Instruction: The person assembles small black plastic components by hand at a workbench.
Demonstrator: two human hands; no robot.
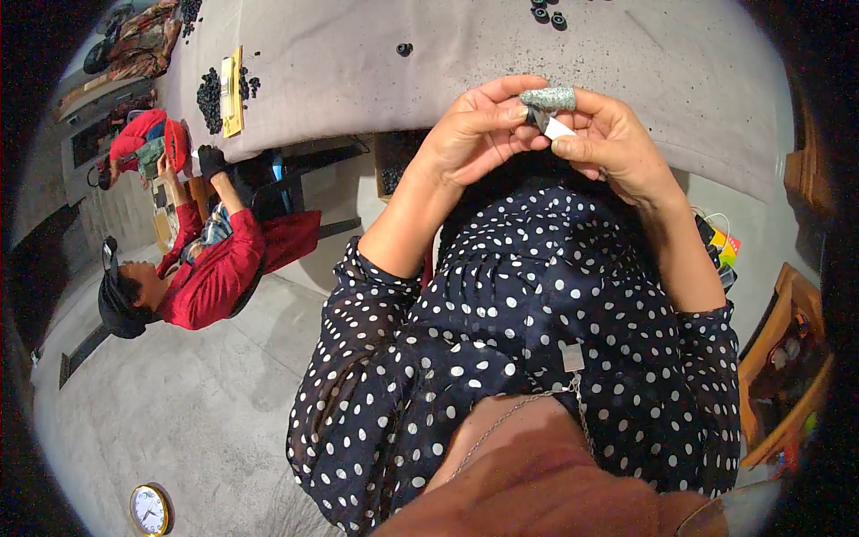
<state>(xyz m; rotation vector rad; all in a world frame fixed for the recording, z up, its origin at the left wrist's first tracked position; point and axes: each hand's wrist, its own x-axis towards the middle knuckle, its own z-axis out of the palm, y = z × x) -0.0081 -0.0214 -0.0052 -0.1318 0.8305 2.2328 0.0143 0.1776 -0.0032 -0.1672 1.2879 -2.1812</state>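
Observation:
Close together at the near edge of the cloth-covered table (pixel 358 85), both hands are raised in front of my body. A small black part (pixel 534 116) is pinched between the thumb and fingers of my left hand (pixel 479 130); its exact shape is partly hidden. My right hand (pixel 617 139) is closed on a small white-handled tool (pixel 559 129), whose tip meets the black part. Greenish-grey wrapping (pixel 548 98) covers my right index finger. What the tool's tip is like, I cannot make out.
On the table lie a heap of small black parts (pixel 209 100), a yellow strip (pixel 233 92), one loose black ring-like part (pixel 404 49) and several more (pixel 550 16) farther back. To the left sits a co-worker in red (pixel 215 268). A wooden chair (pixel 787 358) stands at the right.

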